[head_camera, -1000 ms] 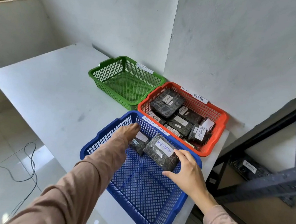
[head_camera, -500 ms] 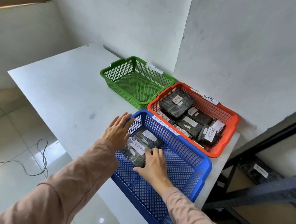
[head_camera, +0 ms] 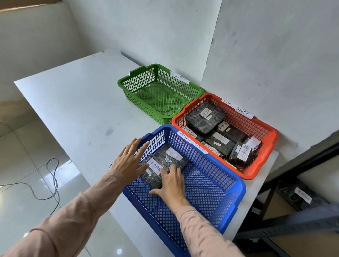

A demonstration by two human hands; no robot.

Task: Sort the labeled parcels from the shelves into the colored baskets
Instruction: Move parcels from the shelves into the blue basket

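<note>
**Both hands settling a RETURN parcel in the blue basket**

The right hand (head_camera: 171,185) lies palm-down with its fingers (head_camera: 170,169) pressing on top of the parcel (head_camera: 151,172). They are bent a little but not wrapped round it. The left hand (head_camera: 129,162) is released. Its fingers (head_camera: 138,149) are straight and spread across the blue basket's (head_camera: 238,186) left wall, and the lowest one touches the parcel's left edge.

The parcel sits between the two hands in the basket's far-left corner, label up. It partly overlaps a second parcel (head_camera: 174,155) just beyond the right fingertips.

**Risks**
- The parcel rests on the edge of the one beneath, so it may tilt or slide when the hands lift.
- It could also cover that parcel's label.
- The left fingers straddle the mesh wall. A quick withdrawal could catch it and drag the basket, whose near end lies close to the table (head_camera: 76,101) edge.
- The smaller writing on the label is unreadable, so I cannot confirm the sorting is right.

**Orientation**
- The word RETURN slants from the left fingertips towards the right knuckles.
- The long axis seems to run along the left wall towards the person, but the right hand hides the near end.

Beyond the fingers stands a red basket (head_camera: 272,135) full of parcels, and left of it a green basket (head_camera: 123,82).
</note>
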